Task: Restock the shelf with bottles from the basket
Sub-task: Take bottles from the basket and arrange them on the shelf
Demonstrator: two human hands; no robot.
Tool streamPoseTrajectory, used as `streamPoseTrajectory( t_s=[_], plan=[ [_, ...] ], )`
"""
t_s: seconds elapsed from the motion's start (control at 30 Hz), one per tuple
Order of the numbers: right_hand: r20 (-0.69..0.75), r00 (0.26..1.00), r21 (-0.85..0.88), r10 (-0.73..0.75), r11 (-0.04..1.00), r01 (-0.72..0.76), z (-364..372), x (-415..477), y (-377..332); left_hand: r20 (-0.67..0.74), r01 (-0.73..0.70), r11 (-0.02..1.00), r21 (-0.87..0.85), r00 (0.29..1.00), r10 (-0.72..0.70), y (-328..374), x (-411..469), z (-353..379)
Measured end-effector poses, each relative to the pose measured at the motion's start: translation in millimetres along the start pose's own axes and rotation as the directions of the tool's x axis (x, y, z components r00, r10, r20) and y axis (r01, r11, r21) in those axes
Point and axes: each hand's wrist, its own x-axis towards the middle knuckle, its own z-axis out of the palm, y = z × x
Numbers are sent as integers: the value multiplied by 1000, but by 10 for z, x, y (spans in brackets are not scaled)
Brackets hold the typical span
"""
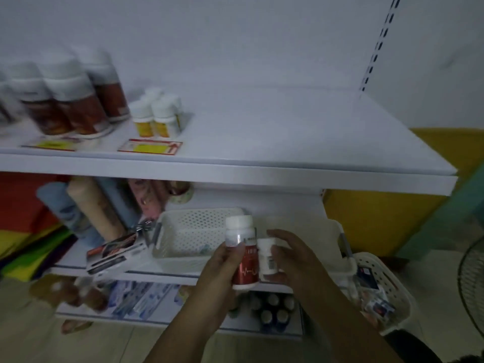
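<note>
My left hand [222, 268] grips a red-labelled bottle with a white cap [242, 247], held upright below the upper shelf [288, 137]. My right hand [290, 258] holds a smaller white bottle [267, 255] right beside it. Both bottles hang in front of a white perforated basket [193, 229] on the middle shelf. A second white basket [385, 292] with small packets stands low on the right. On the upper shelf's left stand several brown-labelled bottles [78, 100] and a small group of yellow-labelled white bottles [157, 116].
Two price tags [150, 146] lie at the upper shelf's front edge. Rolled cloths [97, 205] and a boxed item [115, 252] sit left on the middle shelf. Dark-capped bottles [272, 310] fill the lowest shelf. A fan [471, 281] stands far right, by a yellow wall.
</note>
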Motion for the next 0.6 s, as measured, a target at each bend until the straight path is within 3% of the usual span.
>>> streamPoseTrajectory(
  t_s=[0.23, 0.43, 0.6],
  plan=[
    [149, 982, 197, -115, 977, 85, 983, -652, -472, -9, -190, 981, -26, 982, 190, 606, -1000, -599],
    [136, 970, 226, -202, 960, 168, 1466, -1051, -720, 14, -343, 939, 17, 939, 343, 955, -1557, -858],
    [132, 969, 379, -210, 914, 147, 1778, -1148, -838, 69, -353, 931, -95, 930, 360, 1134, -1731, -937]
  ],
)
